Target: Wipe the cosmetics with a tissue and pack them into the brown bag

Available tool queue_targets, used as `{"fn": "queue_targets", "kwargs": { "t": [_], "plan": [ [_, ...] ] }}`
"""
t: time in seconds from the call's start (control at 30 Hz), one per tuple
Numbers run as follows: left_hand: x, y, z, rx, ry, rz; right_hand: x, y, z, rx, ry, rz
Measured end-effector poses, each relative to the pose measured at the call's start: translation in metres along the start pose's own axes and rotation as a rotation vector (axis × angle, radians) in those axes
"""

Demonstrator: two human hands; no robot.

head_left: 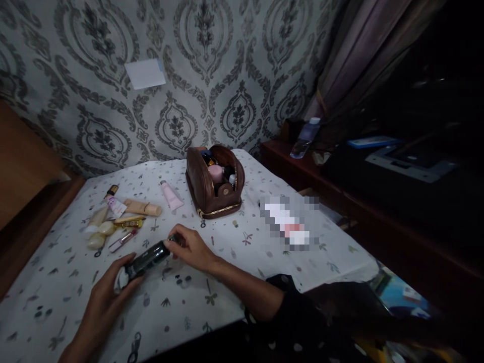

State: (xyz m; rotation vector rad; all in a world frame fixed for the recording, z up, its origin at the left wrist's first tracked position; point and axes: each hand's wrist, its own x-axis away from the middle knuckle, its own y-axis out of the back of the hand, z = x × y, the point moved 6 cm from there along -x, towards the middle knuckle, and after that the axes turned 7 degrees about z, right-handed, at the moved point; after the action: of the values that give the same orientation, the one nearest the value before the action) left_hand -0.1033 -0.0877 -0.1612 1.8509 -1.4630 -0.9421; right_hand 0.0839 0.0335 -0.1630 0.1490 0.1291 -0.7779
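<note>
A glossy dark green bottle [148, 259] is held at a slant over the table by both hands. My left hand [104, 297] grips its lower left end between thumb and fingers. Something white [121, 278], either a part of the bottle or a wad, shows inside that grip. At the upper right end, the fingers of my right hand [191, 248] are closed on the narrow tip. Behind the hands stands a brown cosmetic bag [200, 184], unzipped, with a pink jar [216, 173] and several dark items in it. Nearest the bottle lies a lipstick tube [123, 241].
Left on the patterned cloth [212, 322] lie a beige tube [142, 207], a yellow tube [130, 223], pale round containers [97, 241] and a small dark-capped bottle [112, 191]. A pink tube [171, 195] lies nearer the bag. A pixelated item is right; a water bottle [305, 138] leans beyond.
</note>
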Motion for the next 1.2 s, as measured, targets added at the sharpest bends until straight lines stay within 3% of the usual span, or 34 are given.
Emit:
{"fn": "queue_targets", "kwargs": {
  "t": [0.17,0.3,0.57,0.8,1.03,1.1,1.2],
  "plan": [
    [-0.01,0.019,-0.01,0.086,0.116,-0.165,-0.001,-0.003,-0.007,-0.076,-0.059,0.027],
    [-0.02,0.024,-0.018,0.184,0.185,-0.241,-0.001,-0.003,-0.007,-0.015,-0.049,0.023],
    [-0.035,0.037,-0.041,0.213,0.182,-0.358,0.003,-0.006,0.006,0.02,-0.054,0.106],
    [-0.048,0.045,-0.046,0.176,0.235,-0.18,0.002,-0.014,-0.007,-0.11,-0.092,0.134],
    [-0.054,0.042,-0.051,0.353,0.325,-0.104,-0.002,-0.013,-0.016,-0.299,-0.147,0.11],
    [-0.056,0.045,-0.055,0.369,0.343,-0.144,-0.002,-0.015,-0.017,-0.369,-0.176,0.102],
    [-0.057,0.051,-0.064,0.42,0.295,-0.317,-0.002,-0.019,-0.022,-0.477,-0.218,0.081]
  ]
}}
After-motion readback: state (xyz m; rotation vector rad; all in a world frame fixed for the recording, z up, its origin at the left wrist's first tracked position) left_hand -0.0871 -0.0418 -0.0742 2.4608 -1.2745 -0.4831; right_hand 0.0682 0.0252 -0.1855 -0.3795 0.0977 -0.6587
